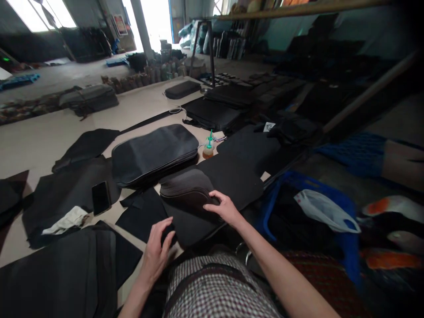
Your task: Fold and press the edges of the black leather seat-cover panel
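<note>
My right hand (224, 207) rests on the near edge of a stack of dark curved cut pieces (187, 187), fingers curled over its rim. My left hand (158, 251) lies with fingers spread on a flat black sheet (185, 225) just in front of me, holding nothing. A large black zipped bag panel (154, 152) lies beyond the stack. All of it sits on a pale worktable (46, 137) strewn with black material.
A black phone (100, 197) and a white cloth (68, 220) lie at the left on black sheets. A small orange bottle with a green cap (208, 148) stands beside the bag. Blue crate with a white plastic bag (323, 210) sits at the right. More black bags are stacked farther back.
</note>
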Action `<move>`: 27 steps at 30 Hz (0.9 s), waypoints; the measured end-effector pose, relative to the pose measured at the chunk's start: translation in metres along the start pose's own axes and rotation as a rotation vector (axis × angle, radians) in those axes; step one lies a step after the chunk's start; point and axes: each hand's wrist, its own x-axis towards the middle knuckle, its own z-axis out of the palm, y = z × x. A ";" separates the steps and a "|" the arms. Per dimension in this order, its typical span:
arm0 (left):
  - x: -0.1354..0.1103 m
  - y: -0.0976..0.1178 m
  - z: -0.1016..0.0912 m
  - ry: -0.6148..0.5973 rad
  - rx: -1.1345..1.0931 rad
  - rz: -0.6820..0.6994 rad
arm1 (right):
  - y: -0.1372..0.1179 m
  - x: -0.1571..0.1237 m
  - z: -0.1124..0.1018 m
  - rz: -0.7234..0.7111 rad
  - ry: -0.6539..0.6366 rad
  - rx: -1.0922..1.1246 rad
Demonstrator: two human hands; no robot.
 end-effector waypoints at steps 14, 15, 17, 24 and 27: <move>0.044 0.035 0.051 0.215 -1.236 -0.918 | 0.001 -0.030 0.008 -0.291 -0.108 -0.328; 0.045 0.037 0.050 0.226 -1.290 -0.960 | 0.000 -0.031 0.006 -0.334 -0.124 -0.369; 0.047 0.038 0.049 0.225 -1.366 -1.048 | 0.001 -0.033 0.002 -0.459 -0.163 -0.455; 0.070 0.048 0.047 0.192 -1.204 -1.151 | 0.028 -0.039 -0.001 -0.843 -0.272 -0.650; 0.075 0.051 0.050 0.268 -1.053 -1.158 | 0.039 -0.038 0.003 -0.856 -0.158 -0.617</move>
